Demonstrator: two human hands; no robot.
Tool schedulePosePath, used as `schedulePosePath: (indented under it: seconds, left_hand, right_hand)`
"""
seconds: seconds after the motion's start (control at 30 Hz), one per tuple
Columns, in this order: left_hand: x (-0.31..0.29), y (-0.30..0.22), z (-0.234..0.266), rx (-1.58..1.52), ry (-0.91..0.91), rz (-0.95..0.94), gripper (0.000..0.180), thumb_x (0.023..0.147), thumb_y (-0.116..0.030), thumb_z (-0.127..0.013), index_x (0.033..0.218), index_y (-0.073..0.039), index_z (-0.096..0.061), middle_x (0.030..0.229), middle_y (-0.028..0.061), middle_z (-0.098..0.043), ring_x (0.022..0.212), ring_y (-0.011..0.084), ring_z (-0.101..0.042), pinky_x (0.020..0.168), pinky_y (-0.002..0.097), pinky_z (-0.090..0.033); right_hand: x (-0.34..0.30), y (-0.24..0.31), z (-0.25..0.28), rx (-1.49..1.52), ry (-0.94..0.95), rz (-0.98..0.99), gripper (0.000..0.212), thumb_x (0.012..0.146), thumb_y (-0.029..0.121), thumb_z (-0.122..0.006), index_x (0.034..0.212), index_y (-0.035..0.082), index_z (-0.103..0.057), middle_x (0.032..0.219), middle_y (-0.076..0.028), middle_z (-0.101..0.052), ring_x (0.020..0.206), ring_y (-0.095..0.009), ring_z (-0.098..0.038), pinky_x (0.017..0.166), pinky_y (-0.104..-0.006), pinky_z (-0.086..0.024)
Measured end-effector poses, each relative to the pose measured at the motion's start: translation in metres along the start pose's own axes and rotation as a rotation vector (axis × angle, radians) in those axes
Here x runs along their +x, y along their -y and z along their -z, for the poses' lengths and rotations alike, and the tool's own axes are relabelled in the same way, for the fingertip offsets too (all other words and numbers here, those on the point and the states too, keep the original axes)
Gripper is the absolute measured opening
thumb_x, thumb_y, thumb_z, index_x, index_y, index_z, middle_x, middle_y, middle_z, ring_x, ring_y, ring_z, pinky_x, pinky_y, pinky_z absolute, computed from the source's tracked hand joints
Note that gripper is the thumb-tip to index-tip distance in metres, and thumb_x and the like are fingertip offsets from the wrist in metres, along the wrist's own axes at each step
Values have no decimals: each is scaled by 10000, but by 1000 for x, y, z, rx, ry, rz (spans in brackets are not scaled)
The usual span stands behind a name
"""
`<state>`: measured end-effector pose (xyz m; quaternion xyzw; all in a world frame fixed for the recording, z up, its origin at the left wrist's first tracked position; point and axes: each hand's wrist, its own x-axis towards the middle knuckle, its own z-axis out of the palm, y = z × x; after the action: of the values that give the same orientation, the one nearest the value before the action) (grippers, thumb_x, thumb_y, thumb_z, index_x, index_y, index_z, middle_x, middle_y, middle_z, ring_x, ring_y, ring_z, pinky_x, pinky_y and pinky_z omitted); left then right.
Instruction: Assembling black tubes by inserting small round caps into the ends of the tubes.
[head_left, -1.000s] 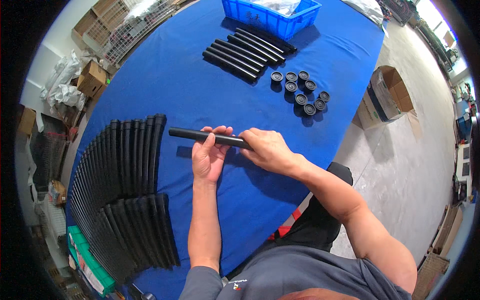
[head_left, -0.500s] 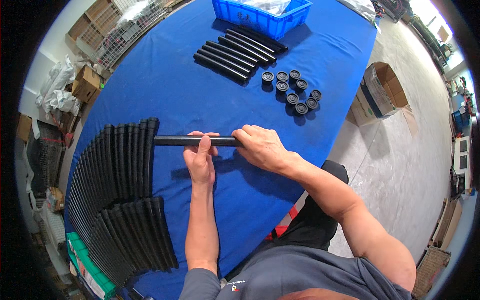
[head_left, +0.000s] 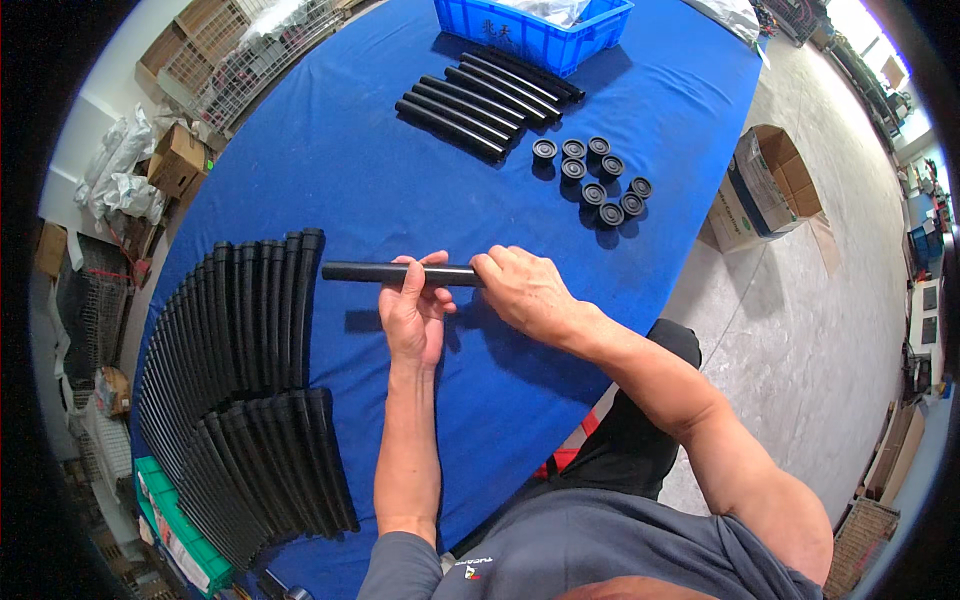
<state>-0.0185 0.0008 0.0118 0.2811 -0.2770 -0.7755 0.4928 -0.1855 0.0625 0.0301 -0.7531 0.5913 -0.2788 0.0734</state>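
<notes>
A black tube [head_left: 352, 272] lies level across both my hands, above the blue cloth. Thumb and fingers of my left hand [head_left: 415, 310] pinch it near its middle from below. My right hand [head_left: 525, 290] is wrapped over the tube's right end; whatever sits at that end is hidden by the fingers. Beyond my right hand stand several round black caps [head_left: 593, 194] in a loose cluster. To the left of the held tube lies a long row of black tubes with thicker ends [head_left: 275, 315], and a second row [head_left: 290, 465] lies nearer to me.
Several bare black tubes [head_left: 462, 115] lie side by side in front of a blue plastic crate [head_left: 570, 50] at the far edge. A green bin [head_left: 185, 530] is at the lower left. An open cardboard box [head_left: 765, 190] stands on the floor to the right of the blue-covered table [head_left: 660, 90].
The held tube has shifted slightly right and up, away from the row on the left. Both hands keep hold of it. The whole view has moved a little.
</notes>
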Motion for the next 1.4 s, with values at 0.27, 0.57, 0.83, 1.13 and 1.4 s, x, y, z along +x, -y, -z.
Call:
schedulePosePath:
  seconds: [0.27,0.57,0.83,1.13,1.4]
  left_hand:
    - [7,-6,20,-113,203,88,141,955,-104,-600,1083,-62,-559,1033,195,-680,601,147,-639,474,254,-532]
    - [10,-3,24,-145,156,51,126,968,-126,-584,1087,-84,-579,1046,199,-682,578,140,-623,432,244,-495]
    - [10,-3,23,-164,138,58,104,965,-120,-588,1065,-93,-576,1014,188,-687,572,135,-620,413,237,-485]
    - [10,-1,22,-161,102,64,107,968,-135,-594,1064,-91,-573,1018,185,-687,562,137,-613,423,238,-485]
    - [12,0,16,-142,62,85,109,971,-140,-590,1067,-92,-570,1035,194,-682,569,139,-614,420,240,-473]
  right_hand:
    - [2,4,10,470,255,-210,306,796,150,-696,1060,48,-578,817,-101,-554,764,-304,-620,623,-433,-517]
    - [-1,-1,6,324,20,-23,250,811,180,-686,999,44,-593,789,-119,-574,736,-305,-628,623,-415,-520]
    - [4,7,16,329,113,-149,278,828,235,-697,996,24,-627,814,-174,-628,772,-355,-654,661,-468,-516]
    - [2,8,12,308,-7,-76,294,821,227,-701,1038,51,-611,872,-161,-636,800,-383,-638,680,-485,-518]
    - [-1,4,10,128,-20,-54,294,826,228,-693,1038,39,-617,879,-178,-642,837,-368,-643,682,-503,-518]
